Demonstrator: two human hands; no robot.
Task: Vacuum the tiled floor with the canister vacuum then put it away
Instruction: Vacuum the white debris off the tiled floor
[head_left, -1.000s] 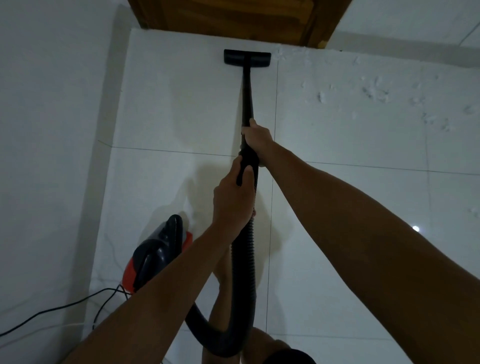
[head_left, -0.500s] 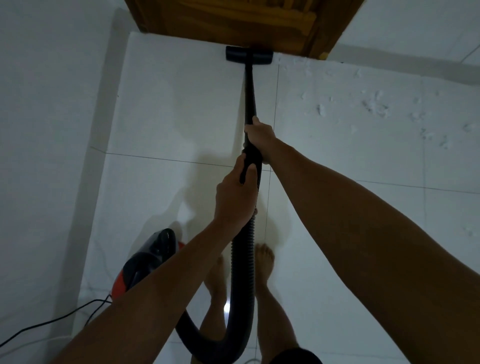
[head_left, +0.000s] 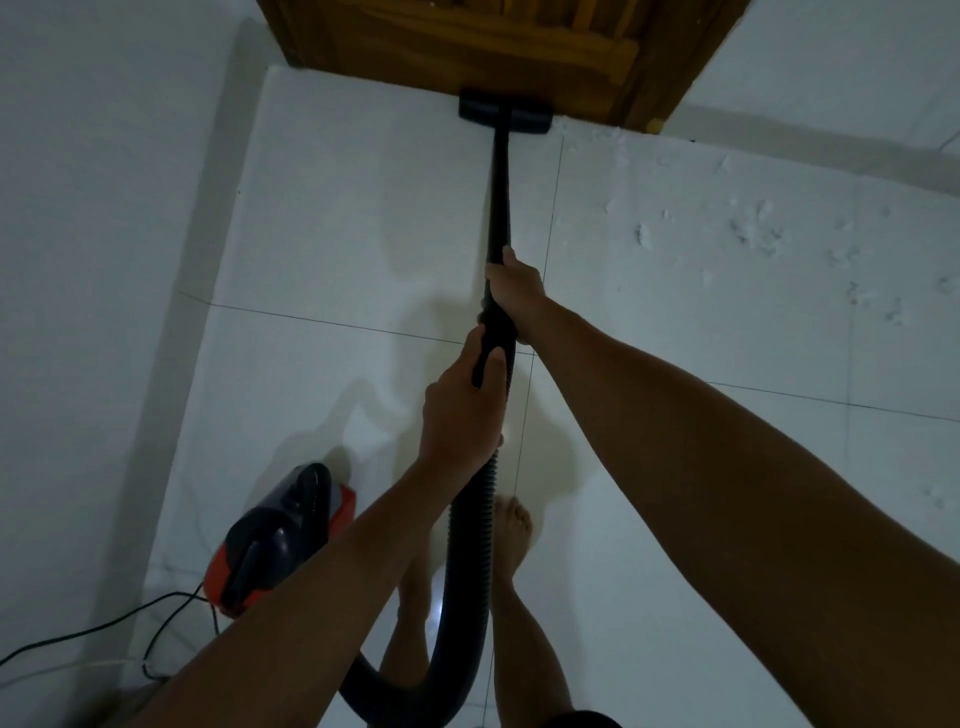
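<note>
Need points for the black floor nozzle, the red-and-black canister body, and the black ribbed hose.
black floor nozzle (head_left: 505, 110): head view, middle of the head, at the wooden door's foot.
red-and-black canister body (head_left: 280, 535): head view, dark top shell.
black ribbed hose (head_left: 470, 545): head view, straight stretch below the hands.

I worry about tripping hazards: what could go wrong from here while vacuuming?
The power cord trails loose on the floor behind the canister; a backward step might snag it. The hose loops between the bare feet. The floor nozzle sits against the wooden door and may knock it.

The left arm hides part of the canister vacuum (head_left: 283, 535) and hose (head_left: 470, 551).
</note>
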